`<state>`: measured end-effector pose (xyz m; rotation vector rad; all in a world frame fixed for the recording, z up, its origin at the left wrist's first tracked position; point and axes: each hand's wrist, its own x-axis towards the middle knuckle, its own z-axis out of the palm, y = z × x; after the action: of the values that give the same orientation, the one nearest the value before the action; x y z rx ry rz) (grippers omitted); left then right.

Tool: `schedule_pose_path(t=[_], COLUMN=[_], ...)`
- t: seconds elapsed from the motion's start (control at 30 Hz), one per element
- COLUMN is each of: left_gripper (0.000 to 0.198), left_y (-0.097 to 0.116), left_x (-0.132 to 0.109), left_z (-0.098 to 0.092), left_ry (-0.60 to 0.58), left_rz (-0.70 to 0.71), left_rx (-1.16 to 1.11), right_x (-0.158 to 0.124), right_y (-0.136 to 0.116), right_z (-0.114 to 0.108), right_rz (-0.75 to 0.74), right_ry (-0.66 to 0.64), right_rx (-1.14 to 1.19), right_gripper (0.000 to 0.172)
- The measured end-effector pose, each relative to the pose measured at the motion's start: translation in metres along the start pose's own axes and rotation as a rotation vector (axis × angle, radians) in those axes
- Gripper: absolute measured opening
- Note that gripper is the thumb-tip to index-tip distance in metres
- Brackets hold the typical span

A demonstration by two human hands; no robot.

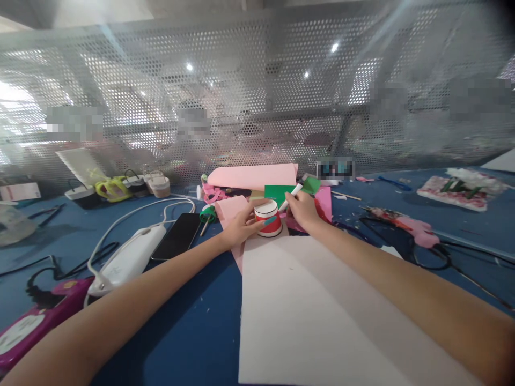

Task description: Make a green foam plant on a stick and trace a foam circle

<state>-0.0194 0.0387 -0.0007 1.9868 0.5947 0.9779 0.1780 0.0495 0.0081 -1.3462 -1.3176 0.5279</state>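
Observation:
A small red and white cup (269,226) with a dark rim line stands just beyond the far edge of a large white sheet (298,311). My left hand (243,222) is wrapped round the cup's left side, thumb across its front. In my right hand (301,209) is a slim white stick (290,197), pinched between the fingers and slanting down toward the cup's right side. Green paper (277,193) lies behind the cup, and pink paper (232,212) is under my left hand.
On the left are a black phone (177,236), a white power strip (131,257) with cables and a purple device (48,316). A pink glue gun (414,228) with black cords lies right. A perforated metal screen (257,96) rises behind the blue table (201,321).

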Motion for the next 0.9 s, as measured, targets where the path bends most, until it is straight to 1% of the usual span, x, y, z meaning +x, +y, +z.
schedule_pose_path(t=[0.27,0.53,0.73,0.9], left_gripper=[0.053,0.053,0.055,0.055], left_y=[0.000,-0.002,-0.002,0.000], left_x=[0.000,0.000,0.000,0.000], left_z=[0.001,0.000,0.000,0.000], left_ry=[0.004,0.001,0.004,-0.005], left_rz=[0.002,-0.014,-0.011,-0.006], left_rx=[-0.019,-0.027,-0.014,-0.001], right_x=[-0.005,-0.005,-0.006,-0.010], right_y=[-0.005,-0.004,-0.006,-0.013], right_z=[-0.002,-0.003,-0.004,-0.008], right_rz=[-0.046,-0.056,-0.064,-0.095], right_ry=[0.069,0.097,0.139,0.221], right_rx=[-0.077,-0.111,-0.101,-0.048], right_gripper=[0.025,0.025,0.022,0.022])
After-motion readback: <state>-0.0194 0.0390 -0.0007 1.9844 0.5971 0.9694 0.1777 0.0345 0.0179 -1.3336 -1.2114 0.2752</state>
